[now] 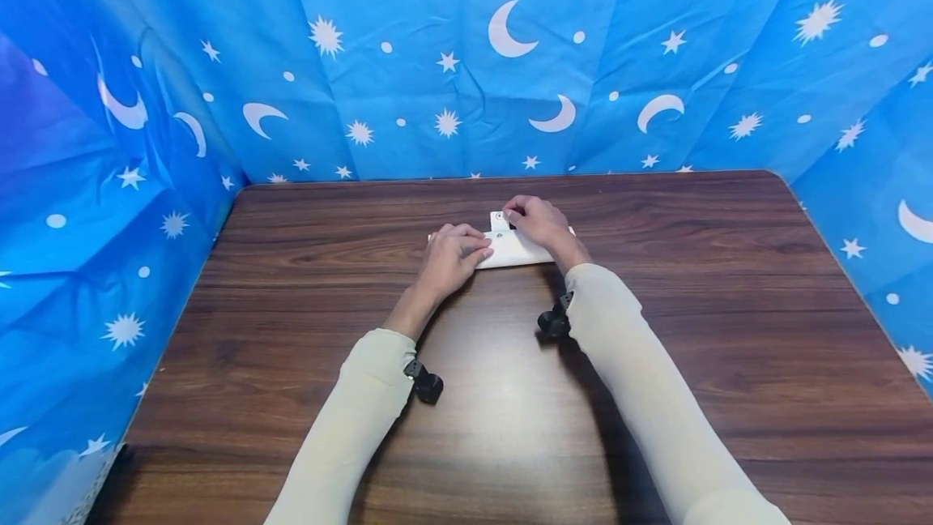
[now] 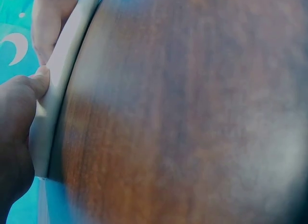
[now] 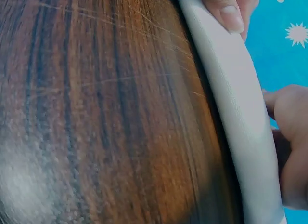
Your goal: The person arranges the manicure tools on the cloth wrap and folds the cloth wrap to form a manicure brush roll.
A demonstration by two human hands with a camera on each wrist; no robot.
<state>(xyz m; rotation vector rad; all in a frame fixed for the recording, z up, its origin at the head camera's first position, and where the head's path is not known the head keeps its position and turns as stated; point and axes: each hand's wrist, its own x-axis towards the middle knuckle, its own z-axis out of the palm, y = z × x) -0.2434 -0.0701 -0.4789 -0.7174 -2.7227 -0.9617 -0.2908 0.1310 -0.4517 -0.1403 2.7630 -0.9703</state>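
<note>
A long white case [image 1: 516, 251] lies across the far middle of the table, with a small metal snap near its back edge. From that back edge a short white tab [image 1: 499, 221] with another snap sticks up. My left hand [image 1: 453, 253] grips the case's left part, thumb on the near side and fingers over the top; in the right wrist view its thumb [image 3: 232, 18] presses on the white surface. At the tab, my right hand [image 1: 541, 221] has curled fingers that pinch its right edge, the fingertips partly hidden. In the left wrist view the case [image 2: 60, 72] shows as a thick pale edge.
The dark wood-grain table [image 1: 291, 298] runs back to a blue curtain [image 1: 437, 47] with white moons and stars, which also hangs at both sides. A small black camera is strapped to each wrist, over pale sleeves [image 1: 634, 363].
</note>
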